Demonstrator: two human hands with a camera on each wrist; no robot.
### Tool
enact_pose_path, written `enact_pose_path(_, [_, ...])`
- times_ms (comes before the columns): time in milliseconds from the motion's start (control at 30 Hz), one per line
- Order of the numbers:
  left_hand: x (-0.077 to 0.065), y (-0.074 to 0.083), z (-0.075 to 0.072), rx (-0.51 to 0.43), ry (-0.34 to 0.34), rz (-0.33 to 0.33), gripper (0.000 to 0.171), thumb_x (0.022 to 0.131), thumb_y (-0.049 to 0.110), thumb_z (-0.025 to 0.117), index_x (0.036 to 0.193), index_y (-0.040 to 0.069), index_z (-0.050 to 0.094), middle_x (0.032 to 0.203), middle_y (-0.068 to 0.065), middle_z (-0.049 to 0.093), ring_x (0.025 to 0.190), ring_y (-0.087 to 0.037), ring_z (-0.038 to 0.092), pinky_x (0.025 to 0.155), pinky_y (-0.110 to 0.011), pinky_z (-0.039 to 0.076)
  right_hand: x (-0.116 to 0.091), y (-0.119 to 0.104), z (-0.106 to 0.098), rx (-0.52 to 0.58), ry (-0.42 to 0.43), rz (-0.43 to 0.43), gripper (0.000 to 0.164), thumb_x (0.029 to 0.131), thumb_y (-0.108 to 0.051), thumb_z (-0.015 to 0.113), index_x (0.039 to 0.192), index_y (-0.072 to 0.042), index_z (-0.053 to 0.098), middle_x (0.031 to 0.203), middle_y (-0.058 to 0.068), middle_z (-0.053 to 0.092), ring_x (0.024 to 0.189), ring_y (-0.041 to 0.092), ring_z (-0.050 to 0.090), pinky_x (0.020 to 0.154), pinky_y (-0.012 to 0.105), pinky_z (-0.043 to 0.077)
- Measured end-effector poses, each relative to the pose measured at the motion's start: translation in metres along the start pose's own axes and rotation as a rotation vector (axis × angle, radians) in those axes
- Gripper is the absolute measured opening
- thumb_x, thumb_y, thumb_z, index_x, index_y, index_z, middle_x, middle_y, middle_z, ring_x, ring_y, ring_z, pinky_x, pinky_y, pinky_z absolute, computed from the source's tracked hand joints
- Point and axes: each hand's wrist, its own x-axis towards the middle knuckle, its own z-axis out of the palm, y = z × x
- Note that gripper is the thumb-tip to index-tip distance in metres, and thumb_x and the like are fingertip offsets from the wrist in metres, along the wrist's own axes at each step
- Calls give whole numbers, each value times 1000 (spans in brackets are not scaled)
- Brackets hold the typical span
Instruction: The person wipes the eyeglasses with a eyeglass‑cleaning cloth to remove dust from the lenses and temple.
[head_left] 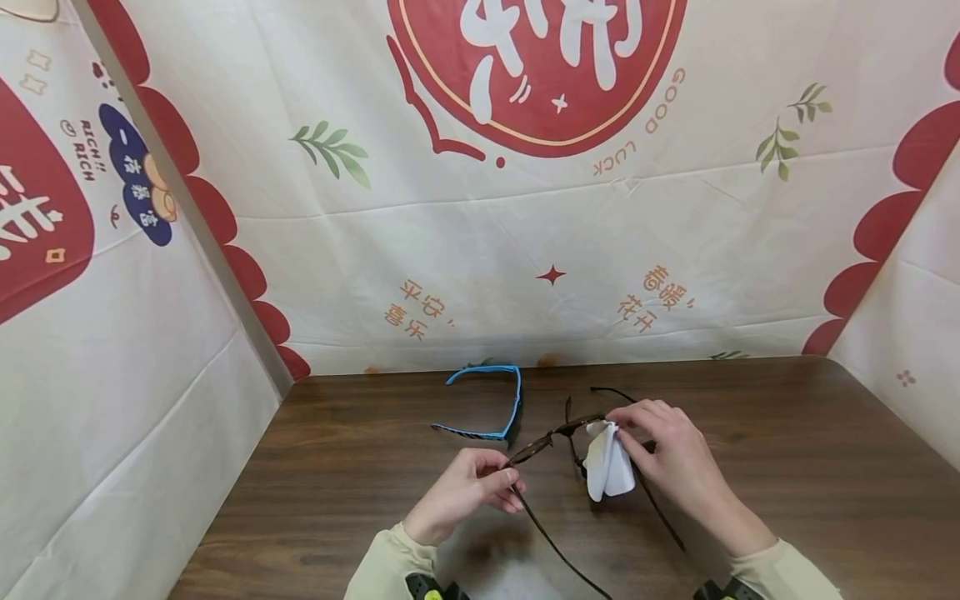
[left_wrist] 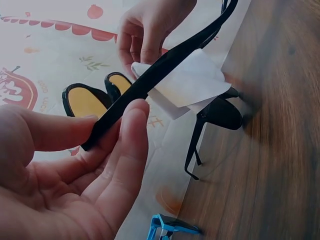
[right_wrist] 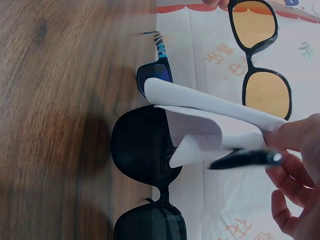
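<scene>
Glasses with dark frames and amber lenses (right_wrist: 255, 25) are held up above the table between both hands. My left hand (head_left: 472, 492) pinches them at one end of the front, where a long temple (left_wrist: 165, 65) begins. At the other end, my right hand (head_left: 678, 454) pinches a folded white cloth (head_left: 609, 467) against the frame. The cloth hangs below the fingers, and in the right wrist view a dark temple (right_wrist: 245, 159) crosses those fingers. Black sunglasses (right_wrist: 145, 145) rest on the table just beyond, partly covered by the cloth.
Blue-framed sunglasses (head_left: 517, 400) lie on the dark wooden table (head_left: 337, 500) near its back edge, left of the black pair. A white printed cloth backdrop (head_left: 487, 250) rises behind the table, with more printed cloth at both sides.
</scene>
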Motion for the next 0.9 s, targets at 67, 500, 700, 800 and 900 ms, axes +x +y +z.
enact_pose_path(67, [1,0,-3,-1,19,11,19,95,-1,52,95,-19,58,81,-8,67,66,-11,65,69,-29,56,-1,1,0,-6,-6,-15,30,66,5,79,90,-10,71,86,-6,67,76,14,59,67,36,42])
enact_pose_path(500, [1,4,-24,-12,136,48,19,96,-1,51,99,-19,57,86,-11,67,71,-14,66,74,-36,56,-7,3,-9,-7,-38,-116,16,91,-25,63,92,-11,71,90,-7,66,79,15,59,66,34,40])
enact_pose_path(700, [3,3,-31,-14,200,67,19,97,-2,50,100,-20,56,84,-9,66,71,-13,66,73,-32,56,-6,0,-17,-14,-21,-114,52,102,-47,34,91,-11,71,89,-7,66,79,14,59,71,32,38])
enact_pose_path(800, [3,3,-33,-12,223,72,18,97,-3,49,99,-19,56,85,-10,67,71,-14,67,73,-32,56,-6,-1,-20,7,-8,-114,51,101,-47,36,91,-11,71,89,-7,65,79,14,58,72,29,36])
enact_pose_path(900, [2,2,-34,-11,230,77,18,97,-3,49,99,-20,56,86,-11,67,72,-15,67,74,-33,56,-5,-2,-21,46,5,-121,49,101,-46,37,92,-11,71,89,-6,66,79,14,58,73,28,36])
